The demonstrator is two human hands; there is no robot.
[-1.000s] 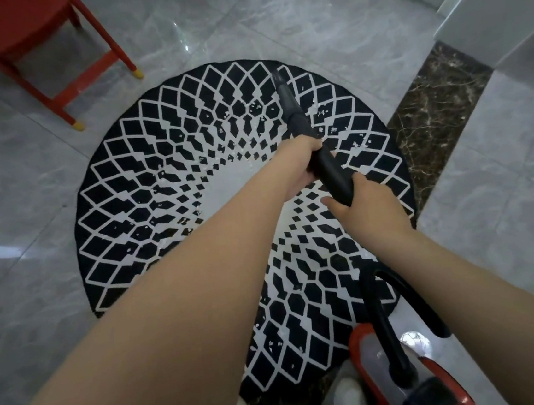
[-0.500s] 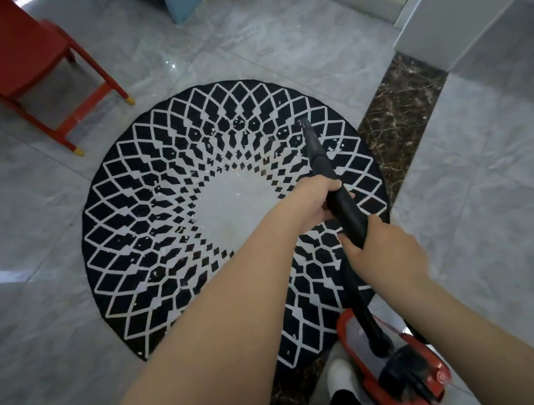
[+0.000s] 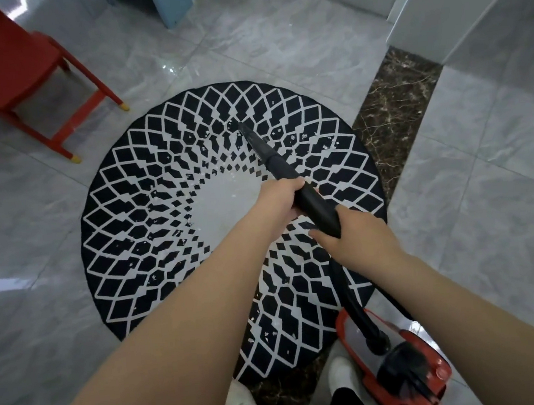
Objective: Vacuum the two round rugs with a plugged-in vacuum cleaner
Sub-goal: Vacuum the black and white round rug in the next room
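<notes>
Round rug (image 3: pixel 162 220) is seen flat on the grey tiled floor (image 3: pixel 36 276), black with a white diamond lattice and a pale centre. White specks are scattered over the pattern, densest beyond the centre and near the near edge.

Black vacuum wand (image 3: pixel 293 179) is gripped by both hands: left hand (image 3: pixel 279 202) is wrapped round it further along, right hand (image 3: pixel 358 242) is wrapped round it nearer the body. Nozzle tip (image 3: pixel 240 126) is set on the far part of the rug, just beyond the pale centre.

Compared with half a second ago, the tip is found further left, nearer the rug's midline, where it had been over the right-hand rings; the wand is now angled up-left.

Red canister vacuum (image 3: pixel 404 366) is placed on the floor at lower right, just off the rug's near edge, hose (image 3: pixel 356 311) joined to it. Red chair (image 3: pixel 14 70) is noted upper left, off the rug. A dark marble strip (image 3: pixel 394 113) is seen to the right.
</notes>
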